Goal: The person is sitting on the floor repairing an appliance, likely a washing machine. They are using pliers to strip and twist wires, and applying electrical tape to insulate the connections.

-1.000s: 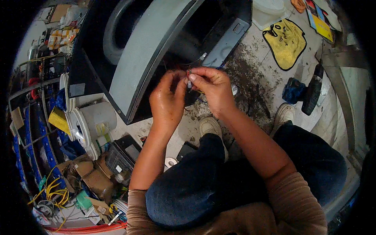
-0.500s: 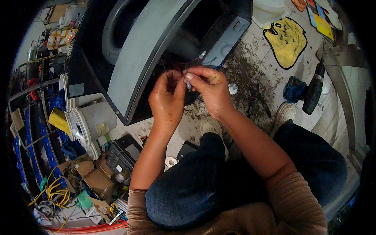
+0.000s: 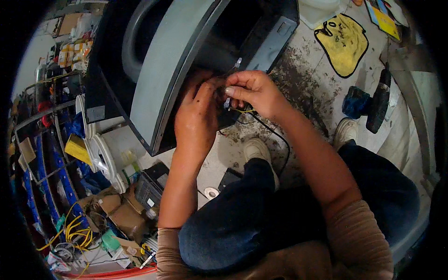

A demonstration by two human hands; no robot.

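Note:
My right hand [image 3: 256, 95] is closed, thumb and forefinger pinching a thin wire in front of a black cabinet with a curved grey panel [image 3: 163, 56]. Just below its thumb hangs a small clear connector [image 3: 227, 102]. A second clear connector [image 3: 238, 62] shows above the fingers, against the cabinet's opening. My left hand [image 3: 198, 112] reaches in at the panel's edge, its fingers bent toward the same wires. Shadow hides part of them, and what they hold cannot be made out. A yellow wire [image 3: 245, 111] and a black cable [image 3: 280, 137] run below my right hand.
Dark dirt [image 3: 298, 88] litters the floor beside the cabinet. A cordless drill [image 3: 380, 102] and a yellow cloth [image 3: 343, 44] lie to the right. White buckets [image 3: 105, 158], a torn cardboard box [image 3: 123, 210] and a coiled yellow cable [image 3: 77, 233] crowd the left.
My left hand has turned back-up and moved deeper beside the panel. The right hand has shifted slightly right. The black cable and yellow wire now show below it.

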